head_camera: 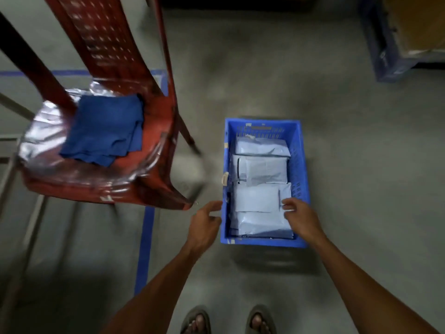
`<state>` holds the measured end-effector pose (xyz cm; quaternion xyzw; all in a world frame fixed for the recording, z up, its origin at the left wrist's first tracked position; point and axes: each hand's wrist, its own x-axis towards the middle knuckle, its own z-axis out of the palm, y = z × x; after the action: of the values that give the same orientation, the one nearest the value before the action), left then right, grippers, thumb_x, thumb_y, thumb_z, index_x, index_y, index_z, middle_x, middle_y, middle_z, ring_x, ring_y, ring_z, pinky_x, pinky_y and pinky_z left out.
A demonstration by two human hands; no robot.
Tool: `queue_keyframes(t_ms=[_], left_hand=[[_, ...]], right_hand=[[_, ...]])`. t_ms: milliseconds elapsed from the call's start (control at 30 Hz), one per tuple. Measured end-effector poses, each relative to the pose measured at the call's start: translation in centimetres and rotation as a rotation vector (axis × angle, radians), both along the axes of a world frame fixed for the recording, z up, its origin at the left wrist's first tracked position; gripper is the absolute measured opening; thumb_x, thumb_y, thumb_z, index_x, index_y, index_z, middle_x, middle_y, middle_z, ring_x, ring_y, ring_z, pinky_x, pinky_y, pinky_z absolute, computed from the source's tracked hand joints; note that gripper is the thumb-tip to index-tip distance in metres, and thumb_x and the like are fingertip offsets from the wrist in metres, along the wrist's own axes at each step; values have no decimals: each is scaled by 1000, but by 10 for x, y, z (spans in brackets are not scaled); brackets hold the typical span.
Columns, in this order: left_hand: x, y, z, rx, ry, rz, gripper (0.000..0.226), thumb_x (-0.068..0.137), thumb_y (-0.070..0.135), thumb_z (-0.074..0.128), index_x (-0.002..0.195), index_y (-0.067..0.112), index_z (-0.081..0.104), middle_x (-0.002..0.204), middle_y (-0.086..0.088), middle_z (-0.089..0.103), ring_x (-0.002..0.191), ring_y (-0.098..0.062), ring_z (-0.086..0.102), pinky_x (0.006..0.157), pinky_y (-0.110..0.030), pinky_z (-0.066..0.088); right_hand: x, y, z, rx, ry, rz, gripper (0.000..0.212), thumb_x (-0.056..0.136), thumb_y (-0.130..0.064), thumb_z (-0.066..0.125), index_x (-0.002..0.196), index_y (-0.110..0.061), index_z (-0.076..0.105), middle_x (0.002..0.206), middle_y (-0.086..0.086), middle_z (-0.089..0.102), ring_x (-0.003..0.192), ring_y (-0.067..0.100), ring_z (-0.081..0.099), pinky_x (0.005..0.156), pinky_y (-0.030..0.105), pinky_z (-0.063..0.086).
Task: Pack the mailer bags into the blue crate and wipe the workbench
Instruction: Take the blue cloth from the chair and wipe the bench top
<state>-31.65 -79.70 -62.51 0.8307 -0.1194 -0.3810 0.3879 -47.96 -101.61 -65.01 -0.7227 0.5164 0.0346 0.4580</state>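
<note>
A blue crate [299, 150] stands on the grey floor in front of me. Several pale grey mailer bags [261, 165] lie stacked flat inside it. My right hand [301, 216] hovers over the crate's near right corner, fingers spread and touching the edge of a bag, holding nothing. My left hand [204, 224] is just outside the crate's left wall, fingers loosely curled and apart, empty. A folded blue cloth [106, 128] lies on the seat of a red plastic chair [120, 56] to the left.
The chair seat is covered in clear plastic wrap [48, 150]. Blue tape lines [144, 247] mark the floor. A dark blue pallet [385, 56] with a cardboard box sits at the far right. My sandalled feet [228, 320] show at the bottom edge.
</note>
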Motion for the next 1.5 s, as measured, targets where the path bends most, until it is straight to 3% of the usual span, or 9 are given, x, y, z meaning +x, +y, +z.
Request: queue_keyframes(t_ms=[133,333,567,700,900,1000,1167,1333,1500], left_hand=[[44,37,124,-40,-174,68,32,86,12,59,112,25,73,97,11,77,88,-5,73,83,-29,57],[135,117,242,83,-269,161,37,80,25,55,111,19,75,102,3,77,99,-17,72,86,-27,52],[267,167,212,201,-236,170,27,95,10,56,115,6,73,103,-4,70,93,-21,65,74,-20,47],[325,170,157,168,-154,226,43,89,0,60,131,7,65,118,-10,70,104,-19,65,91,-18,44],[370,180,122,163,-73,244,42,94,9,61,136,13,60,133,-8,65,118,-24,64,100,-30,49],[375,184,137,117,29,318,40,97,29,63,134,14,61,129,-7,68,113,-22,66,99,-32,51],[386,183,230,-303,741,764,47,86,48,75,108,7,70,100,-19,76,86,-32,74,91,-48,58],[384,199,359,-432,414,682,25,87,3,69,111,0,71,108,-27,73,96,-36,71,97,-51,55],[343,224,483,-484,-23,576,13,87,13,72,100,15,75,93,-8,78,86,-23,72,77,-36,59]], right_hand=[[73,49,99,51,-80,225,29,85,-5,60,81,-33,67,84,-1,74,80,22,71,81,45,58],[216,145,213,8,-199,548,25,83,-9,57,86,-28,73,91,2,77,89,28,71,84,39,56],[381,191,190,-69,-82,736,37,86,-15,59,122,-16,64,123,11,68,115,32,63,96,40,50],[449,211,123,-268,57,933,55,97,-31,59,147,-15,43,148,7,49,137,28,46,108,42,40],[464,253,82,-629,215,1073,39,93,-26,63,130,-30,51,124,-2,51,115,28,49,86,48,43],[468,245,116,-429,-1,963,23,91,-22,55,114,-23,54,109,-1,53,105,26,52,80,41,41],[463,259,235,-295,-453,903,28,88,-11,59,115,-9,63,116,4,65,104,14,57,93,24,42],[443,276,369,-114,-610,750,30,93,-20,65,122,-15,69,128,-6,67,125,4,57,108,22,42],[436,303,495,284,-722,266,19,95,-33,64,108,-22,72,110,0,74,107,19,69,98,47,53]])
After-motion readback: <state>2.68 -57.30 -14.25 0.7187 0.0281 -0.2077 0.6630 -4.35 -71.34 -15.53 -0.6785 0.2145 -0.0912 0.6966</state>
